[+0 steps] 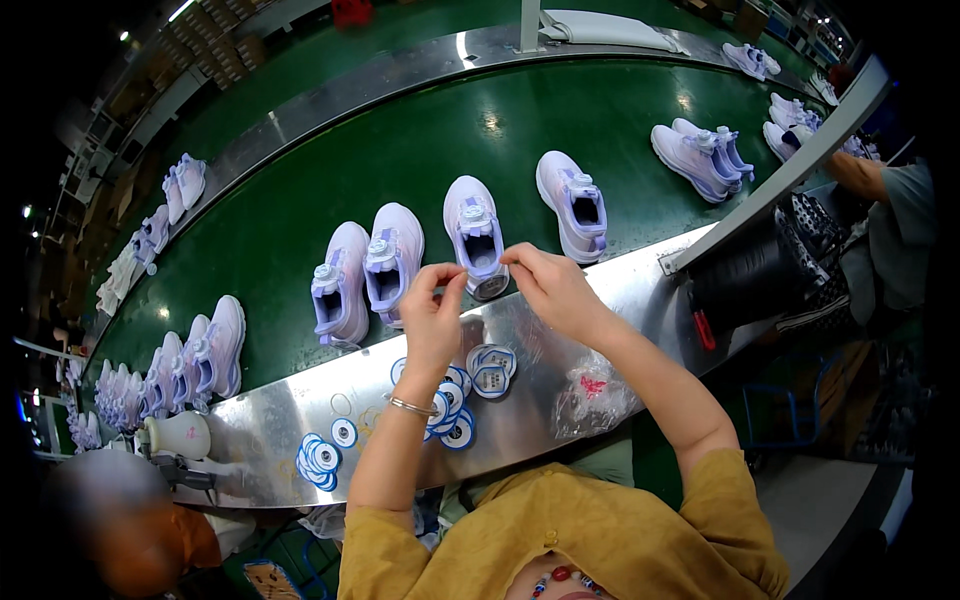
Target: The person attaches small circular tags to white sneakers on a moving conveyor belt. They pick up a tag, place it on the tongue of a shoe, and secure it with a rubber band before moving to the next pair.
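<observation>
Both of my hands are at the heel of a pale lilac sneaker [470, 215], which stands with its toe pointing away from me. A round tag [490, 287] shows low at its heel, between my hands. My left hand [435, 308] is closed in a pinch just left of the heel. On the other side my right hand [555, 287] pinches thumb and finger together near the heel's top. What the fingertips hold is too small to make out. Closer to me, loose round tags [491, 372] and a pile of blue-rimmed round tags [452, 415] lie on the metal ledge.
Another pair of lilac sneakers [340, 285] stands to the left, and a single sneaker [573, 205] to the right, on the green belt [300, 200]. A crumpled clear plastic bag [595, 398] and more tags [320, 460] lie on the ledge. A metal post [785, 165] slants up at right.
</observation>
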`<act>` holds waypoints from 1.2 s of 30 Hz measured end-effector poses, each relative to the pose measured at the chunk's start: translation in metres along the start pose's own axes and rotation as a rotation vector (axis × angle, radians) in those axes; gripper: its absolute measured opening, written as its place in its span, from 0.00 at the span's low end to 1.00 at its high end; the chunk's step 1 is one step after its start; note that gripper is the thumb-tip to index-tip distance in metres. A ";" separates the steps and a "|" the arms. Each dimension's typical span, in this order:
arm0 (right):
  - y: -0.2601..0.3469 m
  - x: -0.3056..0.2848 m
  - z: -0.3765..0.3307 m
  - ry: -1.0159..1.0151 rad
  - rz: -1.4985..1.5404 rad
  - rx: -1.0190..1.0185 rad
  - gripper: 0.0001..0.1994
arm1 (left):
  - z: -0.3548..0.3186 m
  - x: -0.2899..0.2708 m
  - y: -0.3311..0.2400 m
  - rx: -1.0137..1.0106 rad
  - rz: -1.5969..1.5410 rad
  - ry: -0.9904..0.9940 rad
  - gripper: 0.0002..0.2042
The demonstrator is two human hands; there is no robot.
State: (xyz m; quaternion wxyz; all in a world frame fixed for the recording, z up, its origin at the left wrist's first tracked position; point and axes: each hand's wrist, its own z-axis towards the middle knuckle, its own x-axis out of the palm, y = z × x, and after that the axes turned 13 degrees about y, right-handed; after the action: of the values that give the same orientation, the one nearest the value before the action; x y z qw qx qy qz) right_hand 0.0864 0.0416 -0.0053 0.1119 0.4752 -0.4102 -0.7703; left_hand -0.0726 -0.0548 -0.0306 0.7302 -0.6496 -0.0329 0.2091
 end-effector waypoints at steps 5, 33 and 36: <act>-0.019 0.014 0.016 0.025 0.237 0.036 0.07 | 0.011 0.036 0.017 -0.053 -0.276 0.170 0.03; -0.037 0.039 0.012 0.103 0.757 0.178 0.05 | -0.009 0.006 0.043 0.019 -0.097 0.099 0.14; -0.036 0.041 0.016 0.113 0.666 0.154 0.05 | -0.011 0.006 0.042 0.006 -0.140 0.099 0.17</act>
State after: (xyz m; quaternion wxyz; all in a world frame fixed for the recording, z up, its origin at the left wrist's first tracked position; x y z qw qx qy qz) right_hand 0.0594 0.0498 -0.0543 0.3435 0.3642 -0.5929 -0.6307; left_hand -0.0749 -0.0604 -0.0742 0.7457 -0.6530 -0.0416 0.1253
